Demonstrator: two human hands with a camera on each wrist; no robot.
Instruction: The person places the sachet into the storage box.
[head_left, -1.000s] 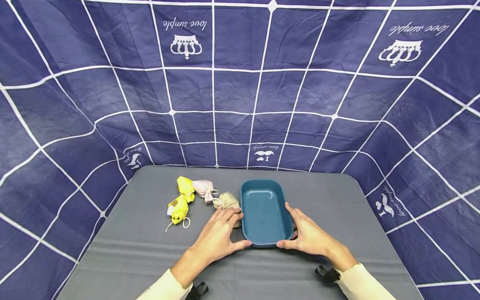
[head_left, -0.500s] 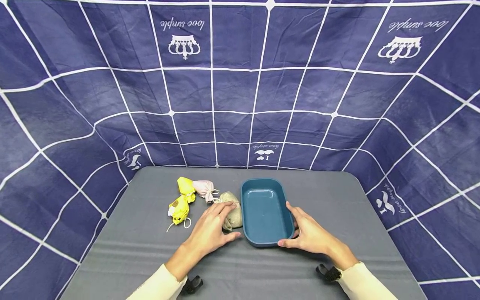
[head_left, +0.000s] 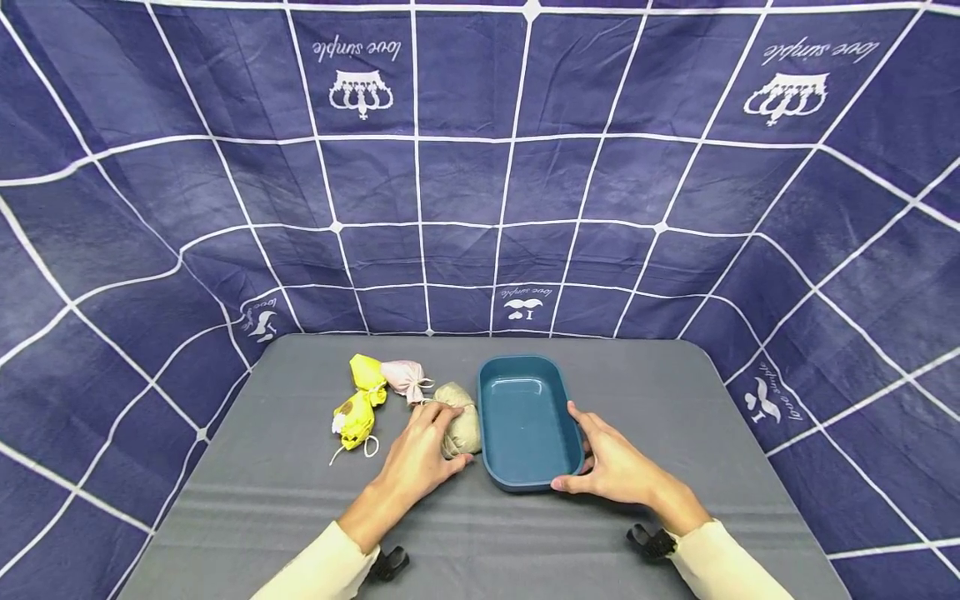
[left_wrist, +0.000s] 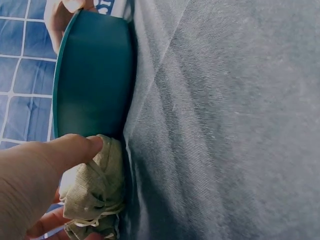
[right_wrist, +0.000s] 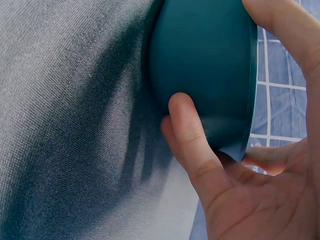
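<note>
Clock is centred on the blue bin (head_left: 523, 425), with 12 at the far side. Closest up are two cream sleeves, left one (head_left: 322, 562) at 8 o'clock and right one (head_left: 723, 558) at 4, each with a black strap by the wrist. The left hand (head_left: 416, 458) is between 8 and 9, fingers partly bent around a beige drawstring bag (head_left: 465, 429), thumb at its near end. So yeah, it's got hold of that one. The bag's on the grey tabletop (head_left: 510, 550) at 9 o'clock, looks right up against the bin's wall. Right hand (head_left: 618, 467) is between 3 and 4, fingers spread fairly wide and hooked round the bin's near corner, thumb at the rim, others along the outside. Bin's sitting upright. Past the beige bag at 9 there's a yellow bag (head_left: 352, 419) with a brown and white patch, its cord trailing out; a bit further back, between 9 and 10, another yellow one (head_left: 367, 371) next to a pink bag (head_left: 405, 379). Way back at 12 hangs a navy curtain (head_left: 461, 183) with a white grid.
</note>
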